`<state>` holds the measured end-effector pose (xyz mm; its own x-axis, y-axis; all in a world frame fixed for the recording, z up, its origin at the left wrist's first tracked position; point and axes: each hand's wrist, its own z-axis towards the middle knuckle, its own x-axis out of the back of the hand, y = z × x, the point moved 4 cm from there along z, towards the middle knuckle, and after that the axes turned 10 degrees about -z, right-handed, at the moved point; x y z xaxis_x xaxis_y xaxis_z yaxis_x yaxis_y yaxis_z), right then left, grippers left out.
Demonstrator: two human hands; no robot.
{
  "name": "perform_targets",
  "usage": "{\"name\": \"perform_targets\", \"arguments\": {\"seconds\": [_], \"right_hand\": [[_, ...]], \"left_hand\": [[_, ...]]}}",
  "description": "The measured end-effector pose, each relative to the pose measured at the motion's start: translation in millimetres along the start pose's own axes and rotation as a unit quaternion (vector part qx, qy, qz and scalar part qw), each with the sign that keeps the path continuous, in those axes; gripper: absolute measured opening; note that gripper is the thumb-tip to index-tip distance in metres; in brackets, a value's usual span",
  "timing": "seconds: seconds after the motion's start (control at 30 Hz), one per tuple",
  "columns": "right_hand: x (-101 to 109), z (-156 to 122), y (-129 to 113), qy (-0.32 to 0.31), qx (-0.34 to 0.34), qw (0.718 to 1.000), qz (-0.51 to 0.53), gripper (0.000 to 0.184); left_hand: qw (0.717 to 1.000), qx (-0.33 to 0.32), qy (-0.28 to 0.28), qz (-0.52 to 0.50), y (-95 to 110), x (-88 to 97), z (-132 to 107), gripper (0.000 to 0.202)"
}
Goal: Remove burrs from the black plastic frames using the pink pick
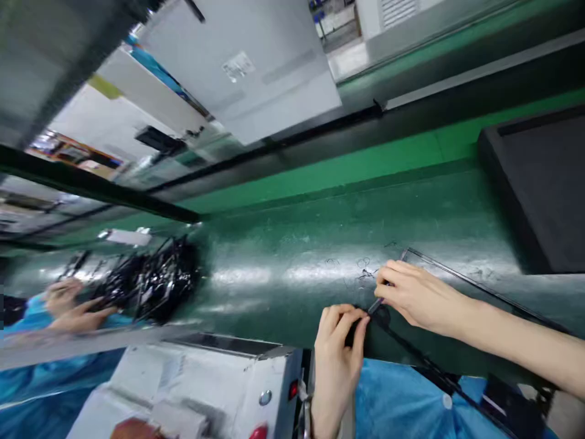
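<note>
My right hand (406, 292) is closed in a pinch above the green bench, fingers pointing left. A slim greyish-purple piece (375, 306) sticks out below its fingertips; its kind cannot be told. Just to the left, my left hand (339, 350) is closed, thumb and fingertips pinched together close to that piece's lower end. Whatever it grips is mostly hidden, though dark material shows there. From this spot a black cord-like strand (411, 349) runs down right across the blue garment. A thin black frame-like strip (475, 283) passes behind my right hand and forearm.
Black thread scraps (364, 268) lie on the green bench (283, 244). A dark tray-like block (543, 195) stands at right. Another person's hands (75, 311) are beside a pile of black parts (155, 277) at left. A white machine (219, 384) borders the bench's near edge.
</note>
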<state>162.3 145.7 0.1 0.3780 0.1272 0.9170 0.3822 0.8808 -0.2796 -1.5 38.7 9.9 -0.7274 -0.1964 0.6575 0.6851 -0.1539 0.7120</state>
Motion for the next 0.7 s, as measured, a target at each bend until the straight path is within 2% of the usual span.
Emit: {"name": "perform_targets", "arguments": {"seconds": [0.17,0.27,0.33,0.4,0.5,0.6,0.7], "right_hand": [[-2,-6,0,-0.001,-0.006,1.000,0.003,0.032],[-4,-6,-1,-0.003,-0.007,1.000,-0.002,0.032],[-5,-6,-2,-0.004,-0.008,1.000,-0.007,0.032],[-4,-6,-2,-0.005,-0.007,1.000,-0.011,0.031],[-2,-6,-3,-0.007,-0.005,1.000,-0.017,0.034],[0,-6,-4,-0.008,-0.006,1.000,-0.022,0.037],[1,-5,-4,-0.008,-0.006,1.000,-0.023,0.037]], "left_hand": [[1.000,0.009,0.014,-0.004,-4,16.1,-10,0.014],[1.000,0.004,0.018,-0.025,-8,19.9,-15,0.013],[0.994,0.004,-0.007,-0.112,-9,13.2,-16,0.011],[0.973,0.026,-0.021,-0.227,-9,2.4,-18,0.011],[0.944,0.074,0.021,-0.322,-10,-8.0,-20,0.014],[0.942,0.102,0.074,-0.312,-13,-5.4,-22,0.016],[0.964,0.121,0.080,-0.223,-16,3.0,-21,0.012]]}}
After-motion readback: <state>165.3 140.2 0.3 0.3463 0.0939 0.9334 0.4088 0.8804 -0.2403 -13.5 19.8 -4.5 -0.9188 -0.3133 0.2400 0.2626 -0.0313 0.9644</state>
